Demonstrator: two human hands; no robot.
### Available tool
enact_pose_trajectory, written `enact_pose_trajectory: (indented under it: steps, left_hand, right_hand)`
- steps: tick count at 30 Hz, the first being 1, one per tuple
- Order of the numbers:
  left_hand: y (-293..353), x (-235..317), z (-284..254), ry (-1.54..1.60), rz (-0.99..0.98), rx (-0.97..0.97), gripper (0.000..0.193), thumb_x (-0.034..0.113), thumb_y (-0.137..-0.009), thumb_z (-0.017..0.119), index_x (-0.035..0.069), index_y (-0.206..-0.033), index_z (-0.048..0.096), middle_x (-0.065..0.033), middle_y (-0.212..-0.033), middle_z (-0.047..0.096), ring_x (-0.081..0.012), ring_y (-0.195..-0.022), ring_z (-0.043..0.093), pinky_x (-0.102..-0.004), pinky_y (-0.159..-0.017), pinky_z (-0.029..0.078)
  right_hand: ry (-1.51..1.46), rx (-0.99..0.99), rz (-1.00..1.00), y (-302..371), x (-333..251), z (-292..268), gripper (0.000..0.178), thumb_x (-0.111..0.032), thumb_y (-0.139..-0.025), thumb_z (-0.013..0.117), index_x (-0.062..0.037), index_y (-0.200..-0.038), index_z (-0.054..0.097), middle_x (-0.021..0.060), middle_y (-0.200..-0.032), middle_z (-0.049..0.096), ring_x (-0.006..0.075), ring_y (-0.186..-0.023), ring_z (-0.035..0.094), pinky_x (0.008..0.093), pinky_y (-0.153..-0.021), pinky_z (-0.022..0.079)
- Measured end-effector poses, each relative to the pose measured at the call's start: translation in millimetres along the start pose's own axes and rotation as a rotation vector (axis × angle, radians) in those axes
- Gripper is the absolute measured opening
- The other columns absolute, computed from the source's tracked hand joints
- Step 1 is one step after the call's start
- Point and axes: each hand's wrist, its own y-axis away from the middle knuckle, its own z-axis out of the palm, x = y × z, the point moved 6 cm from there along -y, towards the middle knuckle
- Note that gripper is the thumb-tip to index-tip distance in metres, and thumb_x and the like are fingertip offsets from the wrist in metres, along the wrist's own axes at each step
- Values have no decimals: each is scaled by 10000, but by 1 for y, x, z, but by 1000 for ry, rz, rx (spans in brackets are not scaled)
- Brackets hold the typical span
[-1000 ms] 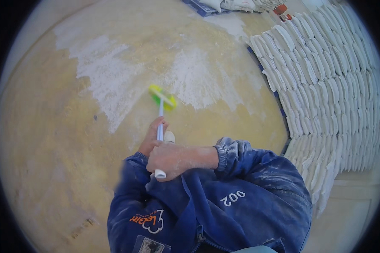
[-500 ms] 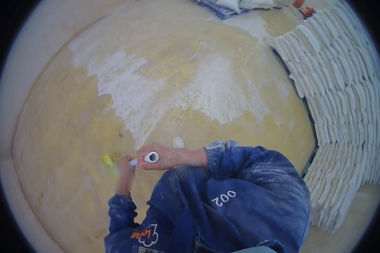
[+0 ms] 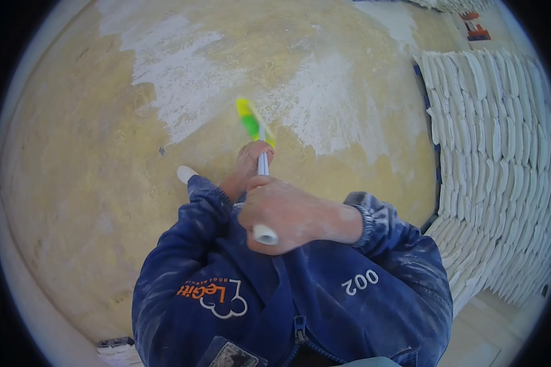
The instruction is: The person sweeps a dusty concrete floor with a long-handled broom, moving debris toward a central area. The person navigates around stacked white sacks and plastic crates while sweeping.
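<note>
Both of my hands grip a broom by its white handle (image 3: 263, 164). My right hand (image 3: 297, 214) is wrapped round the top end, close to my jacket, with the hollow tip poking out of the fist. Farther down the handle, my left hand (image 3: 248, 160) is closed round it. Beyond that hand, the yellow and green broom head (image 3: 250, 122) is blurred by motion. It appears over the floor between two patches of white powder: one to the left (image 3: 174, 85) and one to the right (image 3: 324, 110). Whether the bristles touch the floor, I cannot tell.
Tall stacks of white sacks (image 3: 471, 147) line the right side, with a dark blue edge at their base. More sacks (image 3: 450, 5) lie at the far right, near an orange-red object (image 3: 475, 27). My white shoe (image 3: 186, 174) shows on the yellowish floor (image 3: 98, 189).
The broom head has swung from the left to the middle and farther from me. Both hands have moved right with the handle, and my body has turned.
</note>
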Motion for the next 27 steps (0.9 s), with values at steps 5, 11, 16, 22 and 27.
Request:
enact_pose_trajectory:
  steps: [5, 11, 16, 22, 27]
  left_hand:
    - [-30, -29, -35, 229, -282, -90, 90, 125, -738, 671, 114, -726, 582, -78, -710, 560, -315, -716, 582, -417, -674, 444]
    - [-64, 71, -185, 35, -161, -171, 73, 91, -693, 674, 113, -701, 605, -123, -681, 592, -363, -707, 604, -446, -653, 474]
    - [33, -27, -341, -401, -345, 17, 105, 86, -685, 688, 102, -734, 597, -128, -704, 614, -374, -699, 615, -486, -624, 481]
    - [126, -148, -408, -543, -345, 159, 130, 132, -704, 712, 105, -748, 592, -109, -695, 599, -340, -699, 622, -448, -619, 475]
    - [8, -88, -319, 152, -125, 142, 138, 164, -731, 700, 104, -715, 576, -90, -669, 575, -332, -658, 601, -436, -580, 444]
  right_hand:
    - [198, -60, -46, -64, -33, 22, 176, -203, -693, 678, -67, -635, 583, 87, -656, 616, 279, -656, 610, 402, -876, 452]
    - [-222, 348, -405, -81, -138, -107, 200, -143, -743, 670, -104, -605, 530, 46, -584, 554, 255, -535, 561, 430, -774, 478]
    - [-721, 410, -224, -190, -31, -53, 187, -110, -841, 644, -62, -689, 547, 39, -658, 542, 173, -583, 529, 327, -694, 461]
    - [-667, 221, 86, -287, 25, 32, 136, -64, -850, 638, -32, -739, 566, 107, -817, 609, 228, -758, 589, 349, -734, 453]
    - [-188, 43, -52, -289, -58, -36, 259, -158, -746, 703, -110, -633, 474, 46, -637, 491, 283, -626, 529, 407, -718, 370]
